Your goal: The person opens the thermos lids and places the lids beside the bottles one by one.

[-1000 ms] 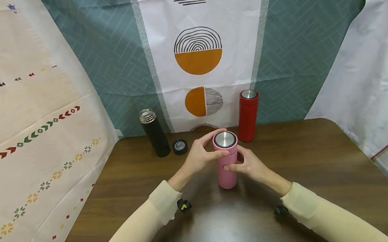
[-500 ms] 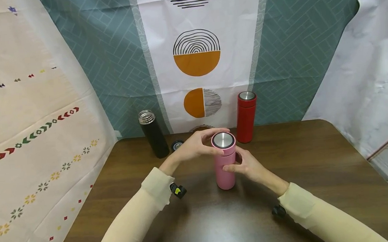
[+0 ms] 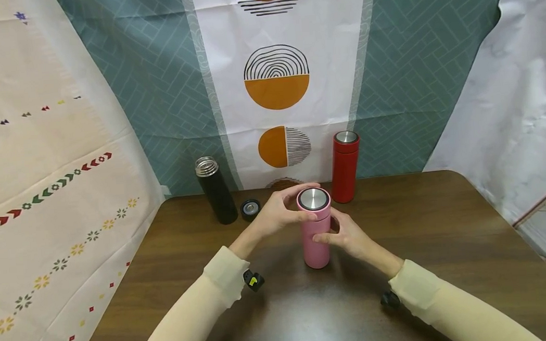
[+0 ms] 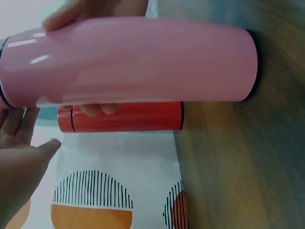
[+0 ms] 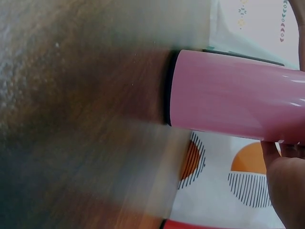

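A pink thermos (image 3: 316, 246) stands upright on the table, capped by its pink lid (image 3: 314, 199) with a brushed metal top. My left hand (image 3: 275, 214) holds this lid from the left, thumb in front and fingers behind. My right hand (image 3: 350, 237) grips the thermos body lower down from the right, its thumb across the front. In the left wrist view, right-hand fingertips (image 4: 109, 109) show below the thermos body, and the left hand (image 4: 21, 167) is at the lid end. The right wrist view shows the base of the thermos (image 5: 228, 93) on the wood.
At the back left stands a black thermos (image 3: 218, 197) without a lid, its steel neck bare. A black lid (image 3: 250, 209) lies beside it. Behind my right hand is a capped red thermos (image 3: 346, 171). Patterned cloths (image 3: 279, 113) hang behind the wooden table (image 3: 422, 224).
My left hand turned about the lid, its wrist swinging out and then slightly back, briefly covering part of the black lid. My right hand keeps its hold. The view shifts slightly.
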Demonstrator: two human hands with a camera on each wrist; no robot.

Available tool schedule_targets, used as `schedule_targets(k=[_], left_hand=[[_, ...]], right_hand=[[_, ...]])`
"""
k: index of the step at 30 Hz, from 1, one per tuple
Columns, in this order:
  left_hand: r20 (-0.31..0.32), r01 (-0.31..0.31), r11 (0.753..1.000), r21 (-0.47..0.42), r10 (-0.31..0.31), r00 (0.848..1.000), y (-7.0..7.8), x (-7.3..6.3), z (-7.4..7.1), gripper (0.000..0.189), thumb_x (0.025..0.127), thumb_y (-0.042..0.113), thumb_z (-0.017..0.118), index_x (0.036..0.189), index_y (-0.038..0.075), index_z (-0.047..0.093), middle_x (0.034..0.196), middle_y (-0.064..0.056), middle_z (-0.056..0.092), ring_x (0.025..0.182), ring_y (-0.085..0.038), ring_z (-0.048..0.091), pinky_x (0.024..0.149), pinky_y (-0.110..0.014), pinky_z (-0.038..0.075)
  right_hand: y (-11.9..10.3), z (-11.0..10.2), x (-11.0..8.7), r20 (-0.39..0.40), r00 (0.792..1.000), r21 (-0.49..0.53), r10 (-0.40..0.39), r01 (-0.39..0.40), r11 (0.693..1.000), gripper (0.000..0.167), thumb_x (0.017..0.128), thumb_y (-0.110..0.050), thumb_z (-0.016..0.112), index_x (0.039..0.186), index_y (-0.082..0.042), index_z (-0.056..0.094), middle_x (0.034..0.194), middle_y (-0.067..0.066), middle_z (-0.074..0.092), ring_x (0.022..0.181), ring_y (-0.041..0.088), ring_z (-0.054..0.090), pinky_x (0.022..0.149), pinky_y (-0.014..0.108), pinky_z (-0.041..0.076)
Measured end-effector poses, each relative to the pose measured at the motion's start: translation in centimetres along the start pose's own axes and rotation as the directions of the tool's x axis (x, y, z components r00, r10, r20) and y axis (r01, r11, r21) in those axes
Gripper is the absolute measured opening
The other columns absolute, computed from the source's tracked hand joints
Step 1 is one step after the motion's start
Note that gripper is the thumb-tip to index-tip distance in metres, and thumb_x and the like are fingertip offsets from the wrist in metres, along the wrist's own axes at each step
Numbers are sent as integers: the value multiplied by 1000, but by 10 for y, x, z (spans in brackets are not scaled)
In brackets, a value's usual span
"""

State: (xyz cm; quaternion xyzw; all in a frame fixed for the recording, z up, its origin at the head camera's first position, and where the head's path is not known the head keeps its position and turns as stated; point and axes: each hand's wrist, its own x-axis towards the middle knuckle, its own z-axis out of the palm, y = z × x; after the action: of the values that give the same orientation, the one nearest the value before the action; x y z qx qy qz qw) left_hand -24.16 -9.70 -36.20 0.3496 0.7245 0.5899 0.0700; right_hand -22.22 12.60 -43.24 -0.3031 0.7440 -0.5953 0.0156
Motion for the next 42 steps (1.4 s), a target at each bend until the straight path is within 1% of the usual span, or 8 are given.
schedule_targets(k=[6, 9, 12, 17, 23, 29, 37, 42], left_hand=[[-137, 15, 999, 49, -8, 990, 5, -7, 15, 61, 88, 15, 83, 145, 16, 62, 137, 3, 67, 130, -15, 56, 115, -47, 41], [-161, 28, 997, 68, -17, 987, 6, -10, 17, 61, 88, 18, 84, 145, 17, 62, 138, 5, 66, 132, -15, 55, 115, -47, 41], [-109, 26, 997, 70, -19, 994, 6, -10, 10, 63, 89, 23, 83, 147, 17, 59, 140, 4, 64, 133, -16, 54, 116, -51, 39], [64, 21, 999, 36, -23, 998, 7, -4, -7, 69, 90, 31, 82, 151, 17, 55, 141, 0, 62, 129, -20, 57, 113, -48, 44], [141, 14, 999, 39, -19, 990, 4, 4, -15, 67, 88, 30, 84, 149, 18, 57, 137, -1, 65, 122, -22, 62, 105, -39, 51], [92, 12, 1000, -13, -11, 996, 1, 2, -8, 63, 89, 25, 84, 146, 15, 60, 135, -3, 67, 121, -24, 62, 105, -41, 52], [-43, 40, 999, -21, -41, 998, 2, -7, 5, 61, 89, 16, 82, 146, 15, 61, 135, -3, 68, 122, -22, 62, 107, -41, 51], [-163, 23, 999, 34, -17, 987, 4, -12, 16, 61, 87, 17, 85, 144, 18, 63, 133, 0, 70, 122, -18, 63, 107, -41, 50]], right_hand=[[0, 0, -1, -11, 1000, -16, -6, 6, 1000, 63, 89, -22, 78, 143, -4, 54, 135, 12, 65, 122, 30, 61, 103, 36, 51], [0, 0, -1, -5, 1000, -19, -9, 9, 1000, 62, 89, -22, 78, 143, -4, 54, 134, 11, 65, 122, 29, 61, 104, 40, 51], [0, 0, 1, 7, 1000, -17, -10, 10, 1000, 61, 89, -21, 78, 144, -5, 54, 135, 10, 65, 122, 29, 60, 104, 48, 50], [-2, 1, 1, 19, 1000, -2, 7, -7, 1000, 62, 89, -22, 78, 144, -7, 53, 135, 10, 64, 122, 31, 60, 105, 61, 46], [-1, 1, 0, 15, 1000, 4, 4, -4, 1000, 62, 89, -23, 78, 143, -4, 54, 134, 11, 65, 121, 28, 62, 105, 47, 50], [3, 2, 0, 0, 1000, 26, -29, 29, 999, 59, 90, -19, 77, 142, -2, 54, 133, 12, 65, 119, 25, 63, 102, 33, 52], [4, 3, 0, -6, 999, 17, -33, 33, 999, 61, 90, -18, 77, 144, -3, 53, 134, 12, 65, 120, 25, 63, 103, 36, 51], [2, 3, 0, -8, 999, 10, -38, 38, 999, 61, 89, -19, 78, 143, -4, 54, 135, 11, 65, 122, 25, 61, 105, 41, 50]])
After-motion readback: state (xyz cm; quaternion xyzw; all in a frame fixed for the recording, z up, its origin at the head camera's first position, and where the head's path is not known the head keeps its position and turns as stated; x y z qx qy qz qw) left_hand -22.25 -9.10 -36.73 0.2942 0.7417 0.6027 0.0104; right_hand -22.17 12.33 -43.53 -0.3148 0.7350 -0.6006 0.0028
